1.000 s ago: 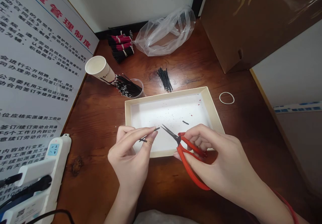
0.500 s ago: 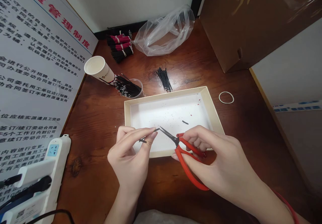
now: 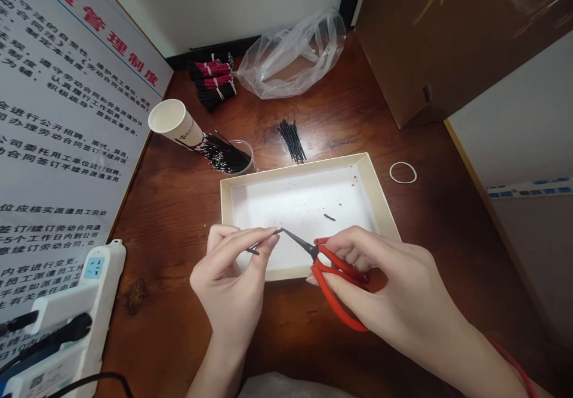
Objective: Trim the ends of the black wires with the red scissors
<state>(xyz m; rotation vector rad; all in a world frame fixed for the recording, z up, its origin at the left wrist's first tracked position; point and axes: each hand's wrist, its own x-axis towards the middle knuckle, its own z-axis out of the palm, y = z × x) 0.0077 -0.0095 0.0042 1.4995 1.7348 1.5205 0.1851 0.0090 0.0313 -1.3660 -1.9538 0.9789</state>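
At six o'clock, the left hand (image 3: 228,272) is pinching a short black wire (image 3: 264,238) in a narrow grip, while the right hand (image 3: 380,278), gripping red-handled scissors (image 3: 333,272), is moving their tips closer to it above the white tray (image 3: 295,166).

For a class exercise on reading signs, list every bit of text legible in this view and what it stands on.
"遣管理制度": red heading on the wall poster
"位应核实派遣员工劳动": same poster
Paper cup: print too small to read
Blue-and-white tape strip: too blurred to read
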